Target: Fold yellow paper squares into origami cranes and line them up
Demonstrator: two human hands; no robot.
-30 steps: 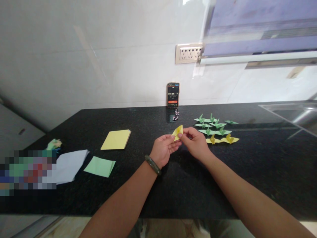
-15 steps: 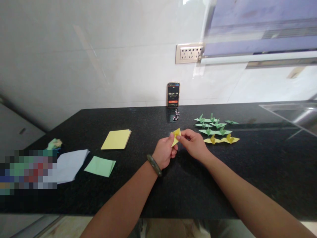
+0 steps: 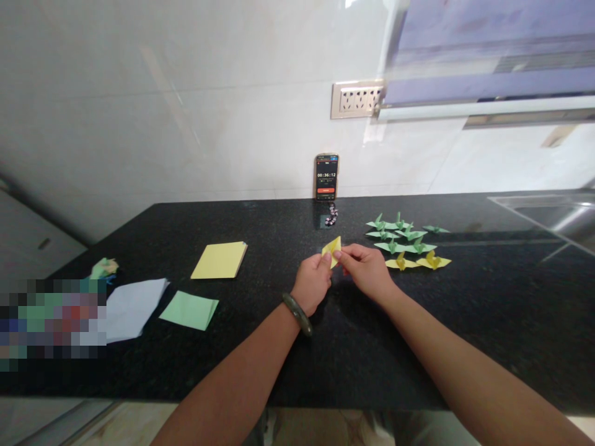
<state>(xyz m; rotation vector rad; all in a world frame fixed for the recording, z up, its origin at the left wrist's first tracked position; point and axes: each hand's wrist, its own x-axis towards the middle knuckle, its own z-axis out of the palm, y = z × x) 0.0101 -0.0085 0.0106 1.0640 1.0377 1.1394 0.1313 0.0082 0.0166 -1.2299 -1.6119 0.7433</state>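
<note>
A small folded piece of yellow origami paper is held up between my two hands, above the black counter. My left hand pinches its lower left part, with the thumb on the front face. From the other side, my right hand grips the lower right edge between thumb and fingers. Some fingertips are hidden behind the paper. Just beyond my right hand sit two yellow paper cranes, and behind them stand rows of green paper cranes.
Left on the black counter lie a yellow paper stack, a folded green sheet, white paper and a crumpled paper bundle. A phone showing a timer leans on the wall, its beaded strap before it. A sink is at right.
My left hand has shifted slightly right and its wrist has turned. The yellow paper's visible face has changed from a spread, opened look to a flatter, pointed one. The timer has advanced one second.
</note>
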